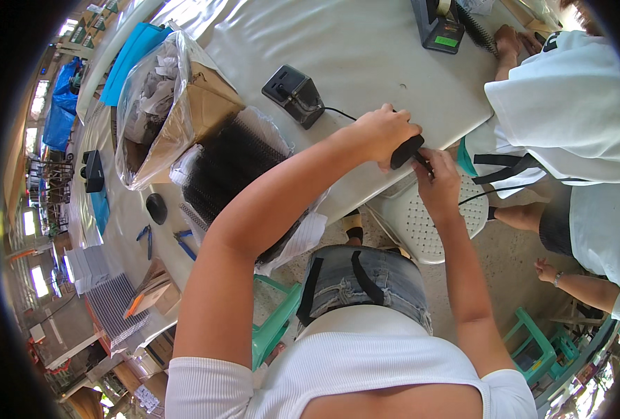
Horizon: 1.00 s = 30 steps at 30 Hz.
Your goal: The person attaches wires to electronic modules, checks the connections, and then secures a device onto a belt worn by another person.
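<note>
My left hand (pixel 385 134) reaches over the front edge of the table, its fingers closed around a black oblong object (pixel 407 152) with rounded ends; its exact kind I cannot make out. Just below it, my right hand (pixel 437 176) pinches a small dark piece (pixel 425 165) against or near the oblong object's lower end. Fingers hide most of that piece. A thin black cord runs toward my left hand from a black box-shaped device (pixel 293 96) on the table. Another dark cord (pixel 491 193) passes behind my right wrist toward the right.
Left of my forearm lies a stack of black spiky strips (pixel 229 164) in plastic wrap, beside a plastic-lined cardboard box (pixel 208 91). A computer mouse (pixel 156 208) and blue-handled pliers (pixel 184 244) lie farther left. A co-worker's hands (pixel 509 49) are near a tape dispenser (pixel 438 26). A white stool (pixel 421 223) stands below.
</note>
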Tool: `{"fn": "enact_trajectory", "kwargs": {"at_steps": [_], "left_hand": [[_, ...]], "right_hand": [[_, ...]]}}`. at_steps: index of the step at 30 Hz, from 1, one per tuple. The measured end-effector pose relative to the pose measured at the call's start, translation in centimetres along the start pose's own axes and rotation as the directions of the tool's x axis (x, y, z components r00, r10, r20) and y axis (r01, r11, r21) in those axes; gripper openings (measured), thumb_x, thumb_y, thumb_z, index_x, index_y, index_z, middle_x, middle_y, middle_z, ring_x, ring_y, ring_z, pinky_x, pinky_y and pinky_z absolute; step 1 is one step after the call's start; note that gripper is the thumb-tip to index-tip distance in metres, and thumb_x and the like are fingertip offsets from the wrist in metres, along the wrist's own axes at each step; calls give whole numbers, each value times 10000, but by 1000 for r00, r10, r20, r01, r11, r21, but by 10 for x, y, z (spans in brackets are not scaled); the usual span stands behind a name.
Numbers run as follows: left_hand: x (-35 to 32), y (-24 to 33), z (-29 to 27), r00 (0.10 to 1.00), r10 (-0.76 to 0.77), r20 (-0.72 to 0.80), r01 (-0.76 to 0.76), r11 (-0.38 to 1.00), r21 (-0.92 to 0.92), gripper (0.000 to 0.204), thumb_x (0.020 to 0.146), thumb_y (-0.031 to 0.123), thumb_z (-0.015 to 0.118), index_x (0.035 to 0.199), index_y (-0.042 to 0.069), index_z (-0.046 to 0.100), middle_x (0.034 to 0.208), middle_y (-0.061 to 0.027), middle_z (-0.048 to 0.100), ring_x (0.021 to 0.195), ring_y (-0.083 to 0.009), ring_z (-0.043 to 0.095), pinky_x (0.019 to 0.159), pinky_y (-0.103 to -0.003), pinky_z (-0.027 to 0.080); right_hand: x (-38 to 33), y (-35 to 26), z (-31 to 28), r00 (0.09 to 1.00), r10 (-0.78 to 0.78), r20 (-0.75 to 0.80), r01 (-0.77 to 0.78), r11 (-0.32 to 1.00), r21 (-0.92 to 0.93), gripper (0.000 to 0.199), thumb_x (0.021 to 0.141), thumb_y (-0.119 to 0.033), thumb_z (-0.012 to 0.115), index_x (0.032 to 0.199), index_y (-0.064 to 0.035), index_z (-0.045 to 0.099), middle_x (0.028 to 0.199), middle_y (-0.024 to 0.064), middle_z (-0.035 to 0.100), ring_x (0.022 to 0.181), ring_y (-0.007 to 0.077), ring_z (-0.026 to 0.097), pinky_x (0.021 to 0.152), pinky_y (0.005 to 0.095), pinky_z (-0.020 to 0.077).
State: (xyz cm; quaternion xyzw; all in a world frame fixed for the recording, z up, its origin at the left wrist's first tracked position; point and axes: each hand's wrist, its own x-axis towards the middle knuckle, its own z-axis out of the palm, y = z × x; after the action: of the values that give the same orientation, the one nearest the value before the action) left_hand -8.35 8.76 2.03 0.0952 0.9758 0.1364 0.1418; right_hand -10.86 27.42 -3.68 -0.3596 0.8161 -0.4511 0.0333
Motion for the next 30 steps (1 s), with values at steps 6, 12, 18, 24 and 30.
{"fn": "enact_trajectory", "kwargs": {"at_steps": [6,12,18,24,30], "left_hand": [[-1,2,-2,1000,3,-8,-3,1000,3,833,458,211,864,1217,178,521,1107,-95,542,1014,-354,547,843,-417,505],[0,3,-3,1000,-10,2,10,1000,4,851,459,193,863,1237,183,518,1111,-101,541,1015,-360,548,835,-419,512],[-1,2,0,999,6,-33,-6,1000,6,868,461,199,863,1255,182,510,1100,-107,549,1015,-361,551,835,-417,514],[0,-1,3,998,40,-48,-39,999,14,867,462,208,865,1253,171,512,1083,-113,556,996,-357,558,859,-403,492],[1,0,2,998,43,-34,-42,999,28,861,469,227,858,1253,164,508,1072,-112,556,986,-355,560,855,-396,486]], "right_hand": [[-1,6,5,991,-111,-73,105,992,-76,216,786,18,633,999,-1,607,875,138,549,715,278,588,614,354,481],[-3,6,11,989,-98,-115,88,992,-85,204,774,32,634,973,-12,622,828,121,529,643,256,569,568,344,466],[-2,5,10,990,-100,-104,90,991,-96,196,771,35,622,963,-3,610,852,135,533,672,286,580,585,358,476],[4,-4,2,993,-121,-20,117,986,-117,191,796,7,599,985,19,571,890,170,533,756,358,576,641,410,487],[6,1,-2,988,-117,98,134,973,-190,182,825,-45,589,993,14,554,884,185,535,744,375,577,629,437,485]]}}
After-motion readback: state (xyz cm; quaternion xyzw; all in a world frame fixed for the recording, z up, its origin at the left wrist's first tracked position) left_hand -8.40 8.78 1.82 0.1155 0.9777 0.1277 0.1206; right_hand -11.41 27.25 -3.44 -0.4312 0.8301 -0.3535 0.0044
